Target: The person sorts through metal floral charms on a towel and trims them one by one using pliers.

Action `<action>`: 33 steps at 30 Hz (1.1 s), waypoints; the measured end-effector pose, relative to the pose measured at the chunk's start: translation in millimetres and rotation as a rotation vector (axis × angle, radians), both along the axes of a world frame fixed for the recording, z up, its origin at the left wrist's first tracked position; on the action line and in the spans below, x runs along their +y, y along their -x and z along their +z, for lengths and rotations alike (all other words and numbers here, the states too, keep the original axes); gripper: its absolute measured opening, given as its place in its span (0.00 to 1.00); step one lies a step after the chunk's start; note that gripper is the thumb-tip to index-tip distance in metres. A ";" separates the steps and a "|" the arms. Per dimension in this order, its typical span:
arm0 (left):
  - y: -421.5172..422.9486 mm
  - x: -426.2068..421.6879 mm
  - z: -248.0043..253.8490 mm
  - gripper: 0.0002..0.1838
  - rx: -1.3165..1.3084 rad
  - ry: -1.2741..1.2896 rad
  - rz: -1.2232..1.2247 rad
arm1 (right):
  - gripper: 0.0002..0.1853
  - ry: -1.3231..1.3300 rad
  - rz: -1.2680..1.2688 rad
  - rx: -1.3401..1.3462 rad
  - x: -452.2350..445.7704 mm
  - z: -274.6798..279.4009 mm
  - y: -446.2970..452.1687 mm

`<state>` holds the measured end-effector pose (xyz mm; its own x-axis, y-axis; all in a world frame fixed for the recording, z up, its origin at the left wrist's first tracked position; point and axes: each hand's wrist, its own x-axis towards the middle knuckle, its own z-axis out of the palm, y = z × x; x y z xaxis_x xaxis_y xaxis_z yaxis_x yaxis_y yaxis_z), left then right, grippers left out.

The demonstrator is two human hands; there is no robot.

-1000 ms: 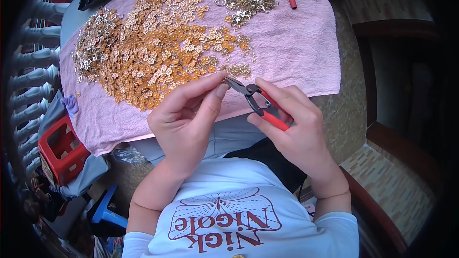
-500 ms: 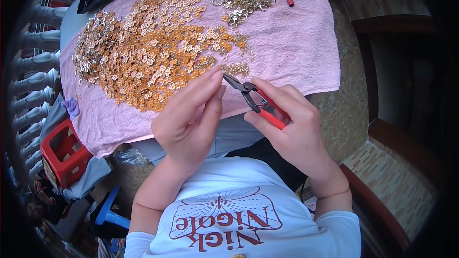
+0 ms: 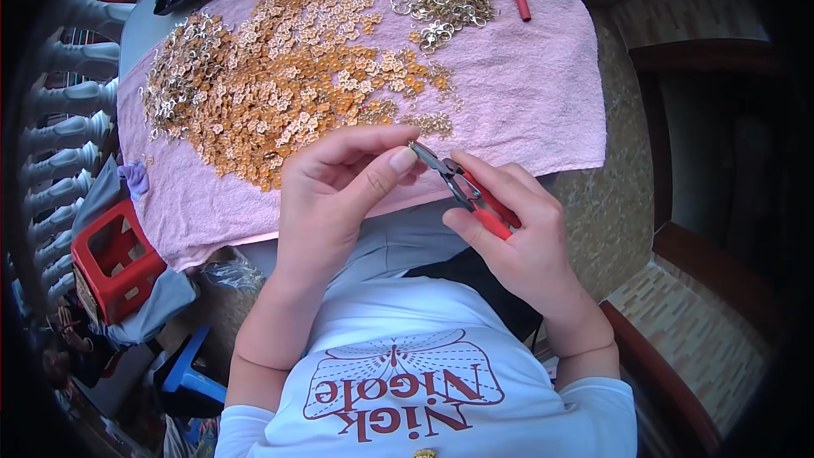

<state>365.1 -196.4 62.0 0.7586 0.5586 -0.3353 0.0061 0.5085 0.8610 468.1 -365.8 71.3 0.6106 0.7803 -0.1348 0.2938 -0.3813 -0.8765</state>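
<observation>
Pliers (image 3: 447, 173) — handles inside right-hand grip (image 3: 536, 236).

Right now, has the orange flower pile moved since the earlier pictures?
No, the flower pile keeps its place on the pink towel, with no visible shift.

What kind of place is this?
Probably a porch or balcony used as a craft spot: white railing posts, a pink towel heaped with orange flower pieces, and pliers in the right hand.

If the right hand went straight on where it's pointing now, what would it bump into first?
Probably the left hand, at its fingertips: the pliers held in the right hand point there. Whether they touch is hard to tell from this view.
</observation>
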 end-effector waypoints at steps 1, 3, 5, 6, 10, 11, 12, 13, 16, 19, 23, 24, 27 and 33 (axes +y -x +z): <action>1.5 1.7 -0.1 0.12 0.003 -0.004 -0.021 | 0.30 0.007 -0.010 -0.011 0.5 1.3 1.2; 4.9 5.3 -0.4 0.11 0.009 -0.013 -0.062 | 0.31 0.021 -0.031 -0.034 1.5 4.1 3.8; 5.7 6.1 0.3 0.11 0.010 -0.018 -0.080 | 0.31 0.027 -0.040 -0.048 2.3 5.2 3.6; 6.3 5.7 1.0 0.10 0.021 -0.028 -0.076 | 0.32 0.027 -0.038 -0.095 2.6 5.4 3.3; 9.7 5.8 3.4 0.09 0.058 -0.056 -0.061 | 0.33 0.025 -0.033 -0.235 2.8 3.9 0.9; 11.2 7.4 3.6 0.08 0.062 -0.016 -0.072 | 0.33 0.017 -0.018 -0.316 1.6 1.9 -2.8; 12.9 9.5 4.0 0.08 0.068 0.025 -0.082 | 0.33 0.007 -0.003 -0.396 0.4 -0.3 -7.8; 14.4 11.3 4.6 0.07 0.072 0.065 -0.092 | 0.32 -0.002 0.012 -0.476 -0.7 -2.2 -13.2; 15.4 13.2 7.3 0.07 0.090 0.103 -0.115 | 0.31 -0.028 0.071 -0.629 -1.1 -2.8 -28.8; 15.5 13.5 11.1 0.06 0.137 0.106 -0.163 | 0.28 -0.065 0.193 -0.841 0.6 1.6 -40.7; 15.3 14.7 14.5 0.06 0.150 0.106 -0.160 | 0.28 -0.055 0.270 -0.969 4.4 11.3 -47.0; 16.0 14.2 14.5 0.06 0.157 0.109 -0.160 | 0.28 -0.046 0.277 -0.977 5.3 12.5 -47.5; 16.6 14.2 12.5 0.06 0.163 0.094 -0.166 | 0.28 -0.029 0.289 -0.986 6.8 15.8 -50.1; 18.5 14.6 9.9 0.08 0.151 0.092 -0.189 | 0.28 -0.020 0.299 -0.970 6.1 18.1 -50.0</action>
<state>346.6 -181.8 71.9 0.7842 0.3735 -0.4955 0.2339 0.5618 0.7935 518.1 -359.7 89.4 0.2294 0.9158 0.3298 0.9628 -0.1638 -0.2147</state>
